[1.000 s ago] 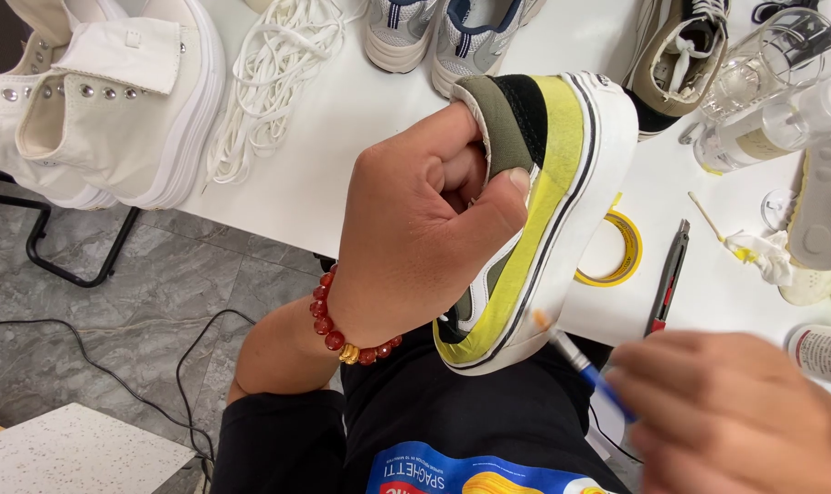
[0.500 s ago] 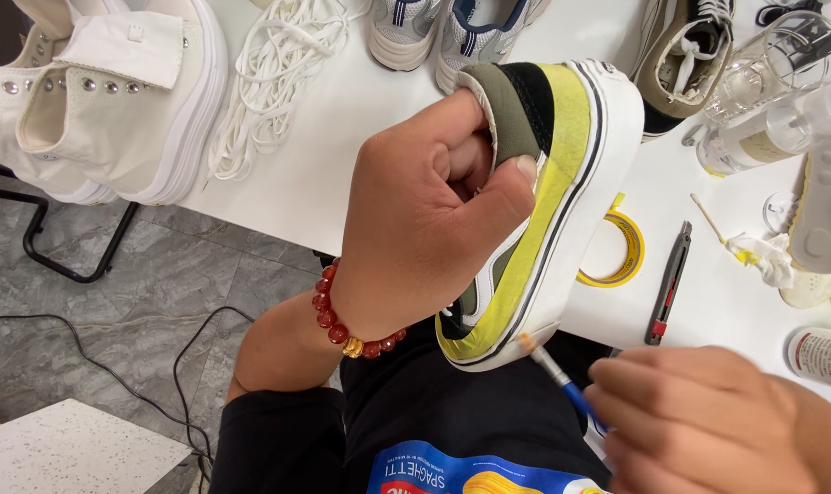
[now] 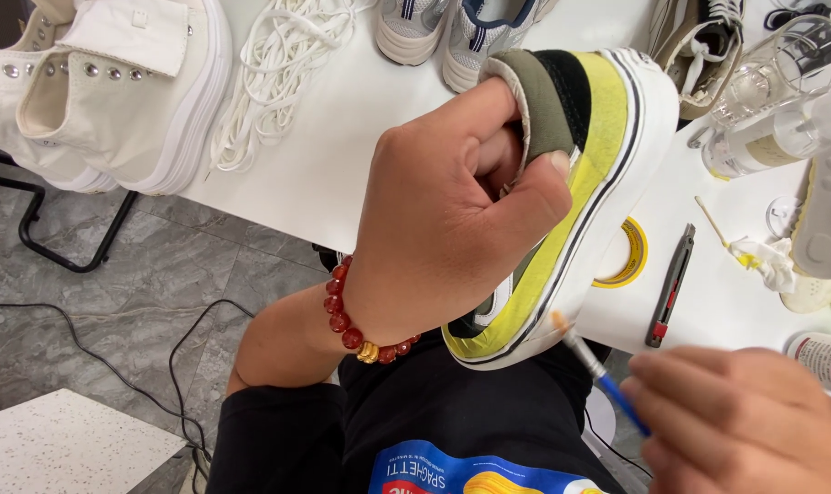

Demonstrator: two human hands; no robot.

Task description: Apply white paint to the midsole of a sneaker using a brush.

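The white table [image 3: 342, 174] filled the upper part of the view, with grey floor tiles below its edge. On its left end stood a pair of cream high-tops [image 3: 113, 91], and beside them lay a heap of white laces [image 3: 278, 64]. Held above the table's near edge was the sneaker [image 3: 580, 201], its toe pointing down toward the person's lap and its side band masked in yellow tape. The left hand [image 3: 452, 229] gripped it at the collar, fingers tucked inside and thumb pressed flat on the outside; a red bead bracelet [image 3: 360, 320] circled the wrist. The right hand [image 3: 745, 421], low at the right, pinched a thin blue-handled brush [image 3: 598, 366] between closed fingers. Compared with half a second before, the brush tip had risen and now met the white sole near the toe, while the sneaker had barely shifted. Right of the shoe lay a roll of yellow tape [image 3: 630, 252] and a black cutter [image 3: 671, 288]. Clear bottles [image 3: 772, 110] stood further back.
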